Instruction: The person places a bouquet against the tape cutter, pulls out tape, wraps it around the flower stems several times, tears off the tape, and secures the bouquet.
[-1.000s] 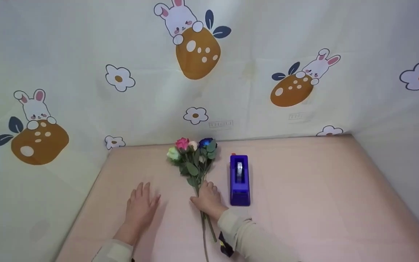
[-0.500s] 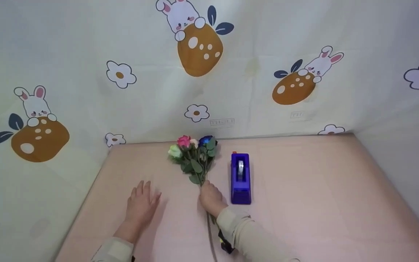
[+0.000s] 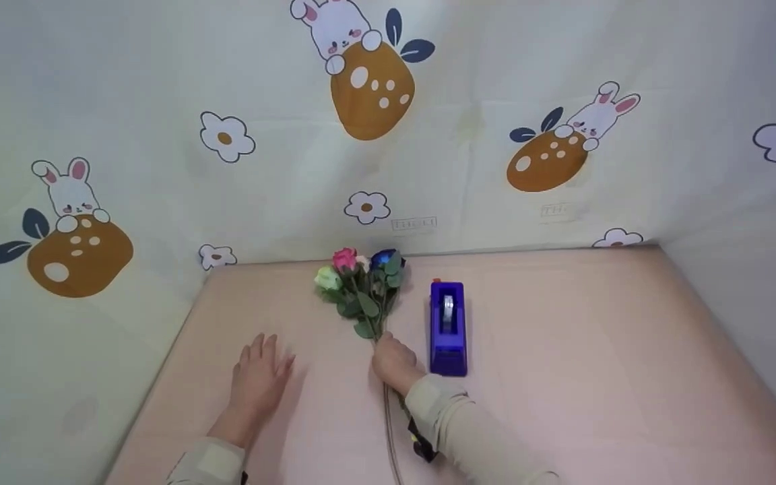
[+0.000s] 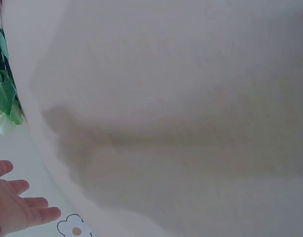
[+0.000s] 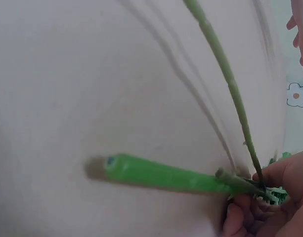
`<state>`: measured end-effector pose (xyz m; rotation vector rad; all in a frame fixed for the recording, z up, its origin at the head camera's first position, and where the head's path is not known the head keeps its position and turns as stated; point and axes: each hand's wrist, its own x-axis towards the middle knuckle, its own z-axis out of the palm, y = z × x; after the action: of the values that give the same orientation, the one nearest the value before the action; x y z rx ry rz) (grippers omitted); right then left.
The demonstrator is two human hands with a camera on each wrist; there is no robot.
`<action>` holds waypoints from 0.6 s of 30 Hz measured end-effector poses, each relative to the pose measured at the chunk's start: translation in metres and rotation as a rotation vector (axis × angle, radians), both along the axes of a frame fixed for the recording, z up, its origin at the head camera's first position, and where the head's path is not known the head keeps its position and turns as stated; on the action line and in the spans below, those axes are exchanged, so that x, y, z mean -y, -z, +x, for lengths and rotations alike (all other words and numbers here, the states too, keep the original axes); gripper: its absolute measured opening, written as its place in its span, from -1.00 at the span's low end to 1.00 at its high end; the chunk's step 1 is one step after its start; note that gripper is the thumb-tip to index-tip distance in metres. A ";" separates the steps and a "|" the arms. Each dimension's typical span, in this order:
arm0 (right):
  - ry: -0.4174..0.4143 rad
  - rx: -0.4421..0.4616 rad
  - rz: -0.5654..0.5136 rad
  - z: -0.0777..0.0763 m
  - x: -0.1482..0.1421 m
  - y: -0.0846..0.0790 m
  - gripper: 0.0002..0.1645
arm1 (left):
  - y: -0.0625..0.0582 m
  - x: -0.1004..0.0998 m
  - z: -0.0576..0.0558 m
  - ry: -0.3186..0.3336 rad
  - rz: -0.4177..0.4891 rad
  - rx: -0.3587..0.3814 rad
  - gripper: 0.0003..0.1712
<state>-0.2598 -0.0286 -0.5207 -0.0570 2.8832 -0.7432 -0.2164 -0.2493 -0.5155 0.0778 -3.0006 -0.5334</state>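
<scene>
The right hand (image 3: 396, 362) is closed round the stems (image 5: 166, 176) of a bunch of flowers (image 3: 366, 302), thumb and fingers curled; the left hand (image 3: 258, 377), well to its left, has straight, slightly spread fingers and holds nothing. Whether the left hand touches the table (image 3: 563, 350) cannot be told. The flower heads lie just beyond the right hand: a pink bloom (image 3: 345, 259), a pale green one (image 3: 327, 278) and a blue one (image 3: 384, 259), set among dark green leaves. The stem ends run from the right hand back toward the person, a thick, bright green one spreading apart from a thinner one. Just right of the right hand stands a blue tape dispenser (image 3: 448, 342); its open well contains a roll of tape (image 3: 448, 311), upright and seen nearly edge-on. An orange part (image 3: 436, 280) shows at the dispenser's far end. Beyond both hands rises a pale backdrop (image 3: 280, 202) printed with rabbits and flowers.
</scene>
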 end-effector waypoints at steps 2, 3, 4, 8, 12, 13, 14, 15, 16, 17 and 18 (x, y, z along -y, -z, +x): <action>-0.026 0.005 0.015 0.000 -0.003 -0.001 -0.63 | 0.001 0.000 0.001 -0.003 0.001 -0.004 -0.35; -0.043 0.000 0.024 0.000 -0.005 -0.001 -0.61 | 0.001 0.000 0.001 -0.004 0.003 -0.003 -0.36; -0.058 -0.014 0.030 0.001 -0.006 -0.002 -0.61 | 0.001 0.000 0.001 -0.005 0.009 -0.003 -0.36; -0.126 -0.089 0.015 0.005 -0.014 -0.013 -0.79 | 0.002 0.004 0.003 -0.020 0.030 0.008 -0.38; -0.218 -0.148 -0.040 0.013 -0.026 -0.030 -0.82 | 0.002 0.011 0.005 -0.044 0.035 0.017 -0.38; -0.245 -0.152 -0.056 0.017 -0.029 -0.034 -0.84 | 0.002 0.013 0.006 -0.048 0.031 0.018 -0.38; -0.275 -0.157 -0.073 0.021 -0.033 -0.039 -0.87 | 0.002 0.014 0.007 -0.049 0.032 0.020 -0.38; -0.309 -0.166 -0.083 0.025 -0.038 -0.042 -0.89 | 0.001 0.016 0.008 -0.050 0.035 0.022 -0.37; -0.347 -0.182 -0.090 0.030 -0.044 -0.046 -0.90 | 0.001 0.018 0.009 -0.049 0.035 0.027 -0.37; -0.390 -0.199 -0.090 0.034 -0.051 -0.049 -0.90 | 0.000 0.020 0.010 -0.049 0.035 0.033 -0.37; -0.437 -0.218 -0.083 0.039 -0.058 -0.051 -0.89 | -0.001 0.022 0.011 -0.051 0.036 0.037 -0.37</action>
<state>-0.2208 0.0292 -0.4694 -0.7954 2.8703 -0.8063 -0.2051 -0.2715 -0.5142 0.1675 -3.0157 -0.5875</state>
